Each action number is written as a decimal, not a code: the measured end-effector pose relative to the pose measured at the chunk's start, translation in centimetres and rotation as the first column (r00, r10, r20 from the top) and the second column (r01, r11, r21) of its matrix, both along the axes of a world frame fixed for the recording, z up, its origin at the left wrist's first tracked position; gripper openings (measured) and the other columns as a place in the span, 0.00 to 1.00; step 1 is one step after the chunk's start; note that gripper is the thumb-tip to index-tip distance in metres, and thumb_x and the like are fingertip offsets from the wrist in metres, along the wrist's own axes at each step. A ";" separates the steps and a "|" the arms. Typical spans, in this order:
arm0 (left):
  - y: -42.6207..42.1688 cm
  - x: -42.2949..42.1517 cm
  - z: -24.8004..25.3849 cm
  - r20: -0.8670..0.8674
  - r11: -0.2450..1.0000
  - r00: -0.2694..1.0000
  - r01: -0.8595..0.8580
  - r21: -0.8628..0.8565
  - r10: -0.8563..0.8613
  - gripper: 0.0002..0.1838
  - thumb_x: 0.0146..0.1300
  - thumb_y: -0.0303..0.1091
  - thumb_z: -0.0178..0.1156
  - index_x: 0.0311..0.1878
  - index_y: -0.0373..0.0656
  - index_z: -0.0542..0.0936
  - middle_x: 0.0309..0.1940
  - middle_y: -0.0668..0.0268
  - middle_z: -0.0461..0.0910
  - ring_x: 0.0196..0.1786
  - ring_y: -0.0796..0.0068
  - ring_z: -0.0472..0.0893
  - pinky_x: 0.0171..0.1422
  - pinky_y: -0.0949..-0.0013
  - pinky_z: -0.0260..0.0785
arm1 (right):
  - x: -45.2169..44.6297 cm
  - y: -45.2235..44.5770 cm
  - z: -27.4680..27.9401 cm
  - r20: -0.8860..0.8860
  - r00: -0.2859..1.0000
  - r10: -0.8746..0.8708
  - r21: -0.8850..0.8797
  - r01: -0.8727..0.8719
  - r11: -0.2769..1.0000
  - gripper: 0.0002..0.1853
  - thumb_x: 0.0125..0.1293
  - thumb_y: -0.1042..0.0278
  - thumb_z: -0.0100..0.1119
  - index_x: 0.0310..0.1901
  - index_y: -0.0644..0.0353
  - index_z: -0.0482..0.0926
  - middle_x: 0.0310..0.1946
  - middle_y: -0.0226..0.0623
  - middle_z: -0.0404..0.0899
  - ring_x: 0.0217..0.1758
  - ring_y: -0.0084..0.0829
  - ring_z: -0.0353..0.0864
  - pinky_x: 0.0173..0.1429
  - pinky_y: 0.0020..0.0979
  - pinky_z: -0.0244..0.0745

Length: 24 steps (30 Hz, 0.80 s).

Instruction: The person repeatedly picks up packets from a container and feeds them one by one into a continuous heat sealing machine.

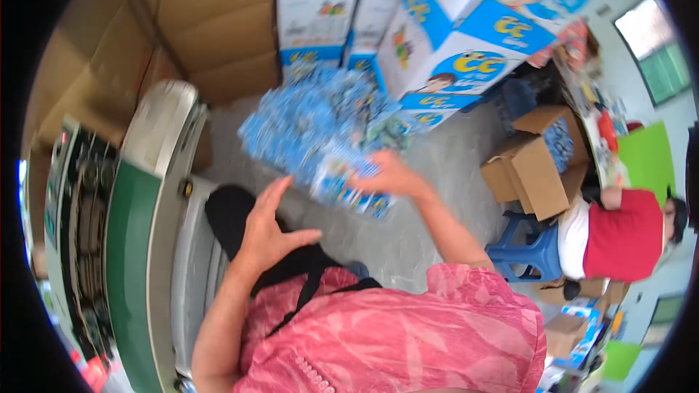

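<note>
My left hand (271, 231) is raised above my lap, its thumb and fingers spread with nothing between them. My right hand (387, 175) is closed on the right part of a clear packet (338, 178) with blue, white and yellow print. Behind the packet lies a large heap of light blue wrapped pieces (306, 116), blurred, on the grey floor. The packet overlaps the near edge of this heap.
A green and metal machine (135, 211) stands close on the left. Blue and white printed cartons (320, 7) are stacked beyond the heap. At right are an open brown box (535, 175), a blue stool (524, 251) and a seated person in red (626, 236).
</note>
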<state>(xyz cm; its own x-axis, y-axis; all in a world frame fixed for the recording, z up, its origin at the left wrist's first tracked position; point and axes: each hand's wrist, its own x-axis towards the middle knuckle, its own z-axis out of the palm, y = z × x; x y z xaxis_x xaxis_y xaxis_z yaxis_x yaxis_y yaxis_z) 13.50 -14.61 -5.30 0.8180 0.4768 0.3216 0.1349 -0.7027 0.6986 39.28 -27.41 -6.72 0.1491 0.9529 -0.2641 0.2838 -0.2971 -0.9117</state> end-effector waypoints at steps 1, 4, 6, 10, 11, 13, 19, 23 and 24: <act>-0.3 0.6 -0.3 0.111 0.874 0.992 0.099 -0.475 -0.052 0.40 0.44 0.30 0.75 0.62 0.38 0.68 0.56 0.60 0.75 0.56 0.63 0.76 0.63 0.67 0.66 | -2.2 0.8 1.5 -0.031 0.989 0.143 0.079 -0.140 0.987 0.20 0.57 0.60 0.66 0.51 0.56 0.81 0.31 0.28 0.81 0.33 0.17 0.76 0.37 0.26 0.74; -0.3 -0.8 1.5 0.071 0.403 0.986 0.126 -0.906 -0.149 0.51 0.41 0.29 0.76 0.70 0.42 0.58 0.57 0.61 0.73 0.61 0.64 0.74 0.67 0.60 0.66 | -7.0 3.0 3.3 -0.077 0.946 0.316 0.251 -0.288 0.924 0.19 0.57 0.61 0.66 0.49 0.60 0.81 0.33 0.34 0.82 0.35 0.19 0.77 0.41 0.28 0.75; -0.8 -3.3 0.4 -0.017 0.200 0.998 -0.004 -0.980 -0.066 0.47 0.44 0.29 0.75 0.67 0.43 0.60 0.56 0.62 0.74 0.58 0.64 0.75 0.61 0.56 0.71 | -9.6 4.4 4.6 -0.253 0.929 0.270 0.159 -0.235 0.959 0.19 0.57 0.62 0.65 0.48 0.63 0.79 0.36 0.37 0.83 0.40 0.22 0.78 0.46 0.29 0.75; -3.3 -7.9 2.3 0.017 0.052 0.985 0.009 -0.999 0.172 0.41 0.47 0.29 0.73 0.65 0.44 0.63 0.54 0.63 0.74 0.55 0.64 0.78 0.53 0.54 0.77 | -17.3 6.1 1.1 -0.253 0.965 0.064 0.472 0.065 0.879 0.20 0.58 0.61 0.64 0.48 0.65 0.78 0.39 0.39 0.82 0.42 0.23 0.78 0.48 0.30 0.75; -3.8 -8.9 2.1 0.010 0.096 0.978 -0.010 -0.995 0.206 0.40 0.49 0.29 0.72 0.65 0.44 0.63 0.54 0.62 0.74 0.53 0.64 0.78 0.52 0.54 0.78 | -19.2 6.1 0.9 -0.329 0.944 0.008 0.462 0.154 0.873 0.21 0.58 0.60 0.64 0.48 0.65 0.78 0.39 0.40 0.82 0.42 0.25 0.79 0.49 0.30 0.75; -4.5 -10.8 2.0 0.005 0.183 0.960 -0.049 -0.982 0.281 0.37 0.51 0.28 0.69 0.64 0.44 0.63 0.53 0.62 0.75 0.51 0.63 0.79 0.49 0.55 0.80 | -21.7 5.7 1.0 -0.398 0.916 -0.044 0.460 0.241 0.855 0.21 0.58 0.59 0.64 0.48 0.65 0.77 0.38 0.41 0.82 0.42 0.28 0.80 0.49 0.31 0.75; -6.3 -13.7 1.9 0.020 0.278 0.926 -0.093 -0.956 0.377 0.31 0.55 0.26 0.66 0.62 0.44 0.66 0.51 0.62 0.75 0.50 0.65 0.80 0.44 0.62 0.82 | -23.8 4.4 2.1 -0.124 0.976 -0.177 0.664 0.215 0.716 0.21 0.56 0.56 0.64 0.43 0.66 0.78 0.33 0.45 0.80 0.38 0.40 0.82 0.46 0.34 0.75; -6.2 -13.7 1.9 0.028 0.214 0.870 -0.090 -0.973 0.492 0.28 0.55 0.23 0.64 0.61 0.42 0.67 0.50 0.61 0.76 0.49 0.66 0.80 0.42 0.64 0.82 | -21.7 2.5 1.7 0.101 0.995 0.022 0.473 -0.068 0.879 0.17 0.54 0.57 0.64 0.35 0.64 0.79 0.25 0.46 0.79 0.31 0.43 0.81 0.39 0.38 0.74; -6.2 -13.6 1.9 0.037 0.207 0.838 -0.092 -0.974 0.545 0.29 0.55 0.22 0.63 0.61 0.42 0.67 0.49 0.61 0.77 0.48 0.66 0.81 0.41 0.64 0.82 | -21.1 2.2 1.7 0.142 0.974 0.175 0.329 -0.213 0.920 0.16 0.53 0.57 0.64 0.32 0.64 0.79 0.23 0.46 0.78 0.28 0.44 0.80 0.36 0.40 0.73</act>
<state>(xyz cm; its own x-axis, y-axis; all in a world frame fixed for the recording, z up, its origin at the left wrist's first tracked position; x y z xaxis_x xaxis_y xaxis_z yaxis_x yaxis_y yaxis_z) -0.12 -20.78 -3.35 0.4683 0.8059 -0.3623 -0.1986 0.4955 0.8456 18.14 -25.18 -4.99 -0.0383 0.9954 0.0877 0.4069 0.0957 -0.9085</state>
